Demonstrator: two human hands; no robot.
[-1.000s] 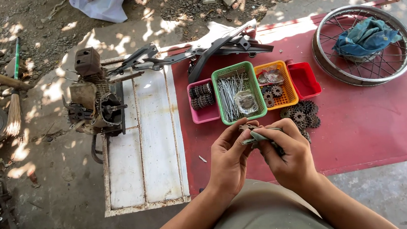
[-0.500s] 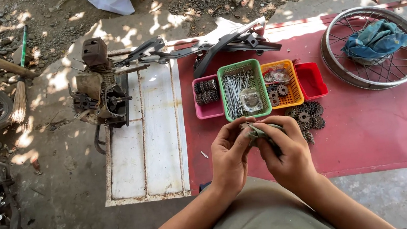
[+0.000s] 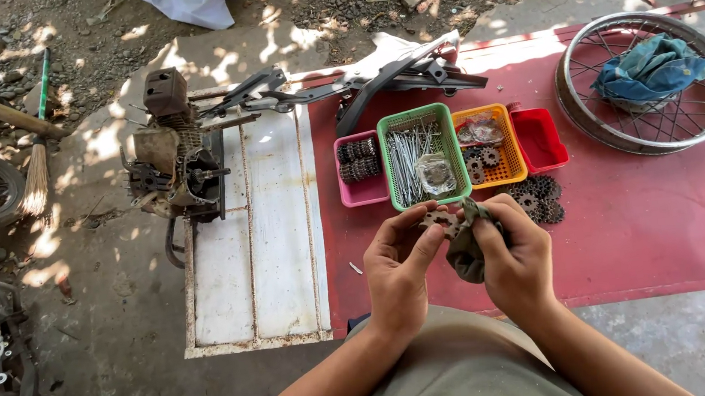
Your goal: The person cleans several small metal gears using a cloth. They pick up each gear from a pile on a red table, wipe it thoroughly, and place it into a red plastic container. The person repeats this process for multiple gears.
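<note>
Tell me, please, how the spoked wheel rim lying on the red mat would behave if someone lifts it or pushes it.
The wheel rim looks like metal, so it is probably stiff and fairly heavy. Lying flat on the red mat, it would likely slide rather than roll. The blue cloth resting loosely on its spokes would probably slip off if the rim were tilted.

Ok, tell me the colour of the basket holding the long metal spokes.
Green; the basket shows best, and only, in the head view.

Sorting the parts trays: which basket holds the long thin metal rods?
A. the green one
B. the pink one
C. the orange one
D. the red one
A: the green basket holds the bundle of thin metal rods, between the pink basket and the orange basket.
</note>
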